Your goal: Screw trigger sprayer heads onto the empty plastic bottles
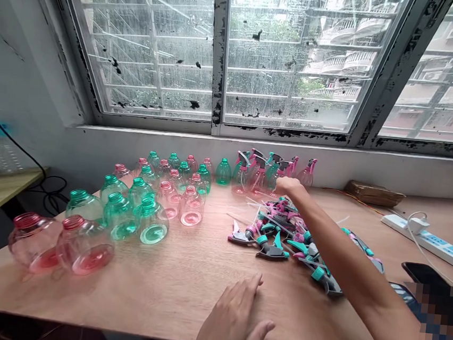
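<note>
Trigger-spray bottles (258,179) at far centre; right hand (288,186) just beside or touching, grasp impossible to tell; left hand (232,316) at near tabletop (151,285), thumb wide, nothing visibly held. Possible toppling from sideways knock, given close spacing.

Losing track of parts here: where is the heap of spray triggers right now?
In the head view, the heap of spray triggers lies right of centre on the table, between the bottles fitted with triggers and the left hand.
</note>
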Motion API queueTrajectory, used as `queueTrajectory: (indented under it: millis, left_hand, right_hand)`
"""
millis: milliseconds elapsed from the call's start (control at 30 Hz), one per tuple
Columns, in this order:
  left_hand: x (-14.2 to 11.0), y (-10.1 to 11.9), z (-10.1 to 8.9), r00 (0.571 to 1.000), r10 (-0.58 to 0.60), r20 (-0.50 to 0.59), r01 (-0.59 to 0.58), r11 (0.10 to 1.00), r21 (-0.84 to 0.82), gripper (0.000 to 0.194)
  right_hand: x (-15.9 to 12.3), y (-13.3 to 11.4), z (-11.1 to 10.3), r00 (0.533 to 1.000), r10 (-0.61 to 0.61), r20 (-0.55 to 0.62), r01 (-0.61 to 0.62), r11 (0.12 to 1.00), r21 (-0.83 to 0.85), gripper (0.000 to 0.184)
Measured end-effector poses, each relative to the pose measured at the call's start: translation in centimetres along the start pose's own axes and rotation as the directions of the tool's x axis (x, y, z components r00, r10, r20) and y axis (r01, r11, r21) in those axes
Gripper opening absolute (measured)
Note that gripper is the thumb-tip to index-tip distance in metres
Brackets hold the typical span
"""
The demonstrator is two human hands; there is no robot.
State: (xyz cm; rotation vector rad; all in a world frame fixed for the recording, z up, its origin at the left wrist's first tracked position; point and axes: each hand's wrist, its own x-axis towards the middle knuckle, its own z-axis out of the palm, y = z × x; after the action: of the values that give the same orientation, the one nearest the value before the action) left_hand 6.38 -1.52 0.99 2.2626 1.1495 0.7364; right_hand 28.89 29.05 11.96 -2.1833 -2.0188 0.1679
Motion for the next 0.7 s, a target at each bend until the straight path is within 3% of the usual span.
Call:
queueTrajectory:
  millis: [200, 333, 467, 567, 700]
  left_hand:
    - [0.1, -0.2, 0.2, 1.000, -0.003, -0.012, 0.003, 1.000, -0.004, 0.073]
    - [0.1, 0.1, 0.0, 1.000, -0.025, 0.005, 0.025, 0.999, -0.027, 0.074]
    - [0.4, -0.4, 0.9, 0.997, -0.056, 0.046, 0.057, 0.998, -0.027, 0.077]
    - [0.7, -1.4, 2.4, 0.997, -0.071, 0.006, 0.071, 0.997, -0.030, 0.086]
    - [1.2, -1.6, 2.9, 0.995, -0.092, 0.042, 0.093, 0.995, -0.031, 0.092]
  right_hand:
    - [-1.7, -8.7, 0.5, 0.955, -0.287, -0.082, 0.288, 0.958, 0.004, 0.028]
    - [-1.1, -13.4, 1.3, 0.916, -0.375, -0.143, 0.386, 0.921, 0.056, 0.032]
    - [1.3, -15.5, 1.6, 0.919, -0.365, -0.147, 0.382, 0.917, 0.113, 0.032]
    - [3.3, -16.1, 1.6, 0.927, -0.346, -0.142, 0.365, 0.919, 0.146, 0.033]
    - [4.3, -16.8, 1.4, 0.934, -0.340, -0.111, 0.354, 0.922, 0.158, 0.031]
